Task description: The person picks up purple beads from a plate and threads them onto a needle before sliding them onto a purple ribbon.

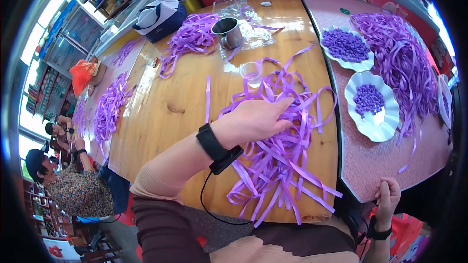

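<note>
My left hand [261,121] lies over a tangled heap of purple ribbons [280,160] on the wooden table. Its thumb and fingers stretch to the right, a little apart, touching the strands; the undersides of the fingers are hidden. Beside the pink table's front edge, low on the right, is my right hand [388,194], its fingers bent and pressed together. Whatever they may hold is too small to make out. A small clear plastic cup [252,74] stands at the heap's far side. One separate ribbon strip [208,99] lies left of the heap.
Two white scalloped dishes [350,117] [371,61] on the pink table hold small purple beads. Another ribbon pile [397,63] lies beside them. Farther back stand a metal mug [227,33], clear plastic wrapping [258,36] and a dark blue bag [161,19]. A person [73,185] sits at left.
</note>
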{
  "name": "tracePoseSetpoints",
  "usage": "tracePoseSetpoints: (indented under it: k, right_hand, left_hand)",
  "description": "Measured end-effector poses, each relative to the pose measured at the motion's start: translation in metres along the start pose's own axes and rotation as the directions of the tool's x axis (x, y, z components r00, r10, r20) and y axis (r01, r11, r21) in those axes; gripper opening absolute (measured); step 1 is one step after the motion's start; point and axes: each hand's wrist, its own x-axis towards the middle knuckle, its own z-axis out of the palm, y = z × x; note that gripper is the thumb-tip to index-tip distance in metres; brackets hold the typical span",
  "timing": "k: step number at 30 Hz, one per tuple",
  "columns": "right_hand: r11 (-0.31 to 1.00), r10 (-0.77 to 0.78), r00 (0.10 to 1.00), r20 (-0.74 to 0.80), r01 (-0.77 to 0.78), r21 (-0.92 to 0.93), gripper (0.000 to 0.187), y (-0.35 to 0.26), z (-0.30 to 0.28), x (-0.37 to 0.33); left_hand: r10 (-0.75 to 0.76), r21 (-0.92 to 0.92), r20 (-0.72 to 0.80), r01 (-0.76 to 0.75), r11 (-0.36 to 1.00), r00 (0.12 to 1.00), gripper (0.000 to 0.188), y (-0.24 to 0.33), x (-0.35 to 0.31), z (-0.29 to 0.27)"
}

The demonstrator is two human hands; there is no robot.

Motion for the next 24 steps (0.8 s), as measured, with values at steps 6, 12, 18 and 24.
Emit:
tracePoseSetpoints:
  k: [6, 12, 18, 24]
  right_hand:
    - [0.997, -0.069, 0.998, 0.011, 0.069, 0.018, 0.011, -0.001, 0.002, -0.001]
    - [0.998, -0.046, 0.998, 0.052, 0.044, 0.050, 0.010, -0.007, 0.001, 0.001]
    - [0.995, -0.075, 0.990, 0.118, 0.068, 0.068, 0.011, -0.005, 0.001, 0.006]
    - [0.997, -0.068, 0.994, 0.081, 0.064, 0.048, 0.012, -0.012, -0.002, -0.001]
  left_hand:
    - [-0.054, 0.034, 0.006, 0.054, 0.998, 0.999, 0.041, -0.004, -0.032, 0.017]
    - [-0.184, 0.002, -0.050, 0.184, 0.983, 0.982, 0.032, -0.019, -0.092, 0.033]
    - [-0.294, -0.159, -0.406, 0.251, 0.955, 0.865, 0.042, 0.006, -0.128, 0.045]
    - [-0.231, -0.050, -0.145, 0.226, 0.973, 0.962, 0.049, 0.059, -0.127, 0.061]
